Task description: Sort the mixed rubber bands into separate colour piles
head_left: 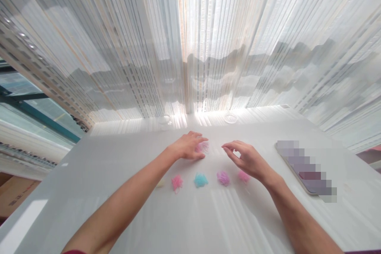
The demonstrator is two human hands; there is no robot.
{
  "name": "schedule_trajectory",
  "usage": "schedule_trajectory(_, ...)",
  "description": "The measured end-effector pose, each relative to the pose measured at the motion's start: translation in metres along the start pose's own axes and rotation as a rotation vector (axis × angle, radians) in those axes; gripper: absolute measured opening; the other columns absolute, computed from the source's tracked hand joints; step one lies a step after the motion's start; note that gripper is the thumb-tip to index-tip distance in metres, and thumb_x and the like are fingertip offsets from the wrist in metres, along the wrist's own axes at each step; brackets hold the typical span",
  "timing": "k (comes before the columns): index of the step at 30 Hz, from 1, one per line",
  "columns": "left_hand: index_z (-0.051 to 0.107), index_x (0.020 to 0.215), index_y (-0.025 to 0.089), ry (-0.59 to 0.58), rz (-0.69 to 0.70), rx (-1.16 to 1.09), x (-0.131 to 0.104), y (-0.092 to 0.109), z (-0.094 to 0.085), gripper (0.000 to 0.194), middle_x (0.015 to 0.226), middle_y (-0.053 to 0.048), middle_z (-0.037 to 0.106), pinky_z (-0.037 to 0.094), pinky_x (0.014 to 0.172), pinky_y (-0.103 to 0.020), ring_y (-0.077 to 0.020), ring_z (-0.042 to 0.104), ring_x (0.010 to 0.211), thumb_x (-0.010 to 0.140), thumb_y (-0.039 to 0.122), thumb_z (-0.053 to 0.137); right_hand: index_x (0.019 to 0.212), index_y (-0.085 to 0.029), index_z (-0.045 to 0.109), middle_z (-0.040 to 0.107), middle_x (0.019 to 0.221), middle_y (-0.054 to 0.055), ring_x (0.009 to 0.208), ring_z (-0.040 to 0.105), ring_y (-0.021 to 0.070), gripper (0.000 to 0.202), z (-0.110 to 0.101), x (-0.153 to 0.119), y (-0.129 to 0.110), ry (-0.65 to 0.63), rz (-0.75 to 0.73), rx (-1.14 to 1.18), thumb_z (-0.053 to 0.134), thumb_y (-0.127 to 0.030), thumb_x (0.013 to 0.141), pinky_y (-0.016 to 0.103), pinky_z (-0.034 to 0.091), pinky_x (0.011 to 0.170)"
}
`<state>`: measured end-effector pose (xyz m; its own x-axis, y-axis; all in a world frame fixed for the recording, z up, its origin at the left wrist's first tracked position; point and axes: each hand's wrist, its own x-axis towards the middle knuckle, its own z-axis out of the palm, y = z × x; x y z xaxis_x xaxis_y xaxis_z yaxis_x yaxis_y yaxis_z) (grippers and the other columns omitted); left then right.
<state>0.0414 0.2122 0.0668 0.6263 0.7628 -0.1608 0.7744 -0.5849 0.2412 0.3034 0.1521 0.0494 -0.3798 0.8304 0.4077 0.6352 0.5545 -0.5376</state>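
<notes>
My left hand (190,146) is over a pale pink pile of what look like thin rubber bands (203,147), with its fingers apart around the pile. To the right, my right hand (241,154) is raised a little with thumb and forefinger pinched together; anything between the tips is too small to make out. Nearer to me lies a row of similar small piles: a coral-pink pile (177,182), a turquoise pile (201,180), a purple pile (223,178) and a bright pink pile (244,176) partly behind my right hand. A pale yellow pile (160,183) is mostly hidden by my left forearm.
Two clear round dishes, a left one (166,119) and a right one (230,118), sit at the back of the white table (190,222). A phone (311,189), partly pixelated, lies on the right. Striped sheer curtains (190,47) hang behind the table; a cardboard box (18,196) is at far left.
</notes>
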Motion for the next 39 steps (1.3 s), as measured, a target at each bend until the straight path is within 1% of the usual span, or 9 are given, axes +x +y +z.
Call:
schedule_trajectory(4, 0.069, 0.129, 0.025, -0.001, 0.023, -0.001, 0.002, 0.001, -0.001, 0.037, 0.144, -0.011, 0.063, 0.045, 0.109, -0.046, -0.0332, 0.055, 0.133, 0.094, 0.036, 0.063, 0.100, -0.024, 0.074, 0.077, 0.090, 0.006, 0.082, 0.072, 0.0227, 0.022, -0.001, 0.000, -0.001, -0.004, 0.016, 0.016, 0.053, -0.030, 0.102, 0.034, 0.058, 0.070)
schedule_trajectory(6, 0.070, 0.128, 0.025, 0.006, 0.027, -0.006, -0.001, 0.000, -0.006, 0.034, 0.141, -0.009, 0.065, 0.045, 0.110, -0.043, -0.0313, 0.057, 0.131, 0.096, 0.036, 0.061, 0.100, -0.024, 0.074, 0.077, 0.090, 0.006, 0.081, 0.072, 0.0226, 0.022, -0.001, 0.000, 0.000, -0.001, 0.017, 0.017, 0.053, -0.030, 0.102, 0.034, 0.057, 0.069)
schedule_trajectory(10, 0.059, 0.142, 0.027, -0.006, -0.015, -0.015, -0.015, -0.010, -0.022, 0.053, 0.151, -0.009, 0.058, 0.040, 0.116, -0.042, -0.0314, 0.050, 0.140, 0.094, 0.048, 0.065, 0.099, -0.023, 0.073, 0.078, 0.093, 0.007, 0.083, 0.072, 0.0227, 0.022, -0.002, 0.000, 0.001, -0.005, 0.013, 0.021, 0.052, -0.028, 0.102, 0.035, 0.057, 0.071)
schedule_trajectory(13, 0.044, 0.154, 0.029, -0.106, -0.187, -0.003, -0.033, -0.027, -0.033, 0.084, 0.161, -0.010, 0.045, 0.043, 0.113, -0.042, -0.0348, 0.046, 0.145, 0.080, 0.056, 0.075, 0.099, -0.023, 0.073, 0.078, 0.094, 0.006, 0.084, 0.073, 0.0228, 0.021, -0.001, 0.000, 0.002, -0.013, 0.015, 0.020, 0.052, -0.028, 0.102, 0.036, 0.056, 0.072)
schedule_trajectory(16, 0.041, 0.156, 0.023, -0.184, -0.336, 0.012, -0.048, -0.042, -0.035, 0.098, 0.150, -0.018, 0.056, 0.054, 0.093, -0.040, -0.0378, 0.064, 0.125, 0.070, 0.050, 0.080, 0.099, -0.023, 0.072, 0.078, 0.095, 0.006, 0.084, 0.073, 0.0233, 0.021, -0.001, -0.001, 0.002, -0.026, 0.023, 0.019, 0.052, -0.028, 0.102, 0.036, 0.056, 0.072)
schedule_trajectory(21, 0.050, 0.146, 0.020, -0.188, -0.409, -0.031, -0.051, -0.045, -0.024, 0.074, 0.118, -0.011, 0.076, 0.055, 0.074, -0.031, -0.0288, 0.075, 0.098, 0.079, 0.045, 0.069, 0.099, -0.024, 0.073, 0.078, 0.096, 0.006, 0.085, 0.073, 0.0226, 0.022, 0.001, -0.001, 0.001, -0.053, 0.051, 0.038, 0.052, -0.029, 0.101, 0.034, 0.056, 0.068)
schedule_trajectory(31, 0.071, 0.112, 0.021, 0.002, -0.284, -0.147, -0.037, -0.033, -0.021, 0.028, 0.106, -0.007, 0.079, 0.056, 0.082, -0.028, -0.0224, 0.074, 0.096, 0.090, 0.030, 0.055, 0.098, -0.023, 0.073, 0.078, 0.095, 0.006, 0.083, 0.072, 0.0219, 0.023, 0.000, 0.001, 0.001, -0.052, 0.052, 0.053, 0.052, -0.029, 0.101, 0.034, 0.057, 0.068)
schedule_trajectory(34, 0.073, 0.102, 0.021, 0.018, -0.263, -0.164, -0.036, -0.034, -0.023, 0.024, 0.107, -0.006, 0.079, 0.056, 0.085, -0.028, -0.0219, 0.074, 0.099, 0.091, 0.031, 0.053, 0.098, -0.023, 0.074, 0.079, 0.096, 0.007, 0.083, 0.072, 0.0216, 0.023, 0.000, 0.000, 0.001, -0.050, 0.048, 0.054, 0.052, -0.029, 0.101, 0.033, 0.057, 0.066)
schedule_trajectory(39, 0.070, 0.119, 0.022, -0.028, -0.273, -0.159, -0.040, -0.038, -0.032, 0.036, 0.108, -0.006, 0.079, 0.057, 0.082, -0.027, -0.0207, 0.075, 0.096, 0.089, 0.035, 0.056, 0.098, -0.022, 0.074, 0.078, 0.096, 0.007, 0.081, 0.071, 0.0209, 0.023, -0.001, -0.001, 0.003, -0.050, 0.041, 0.048, 0.051, -0.028, 0.101, 0.033, 0.057, 0.065)
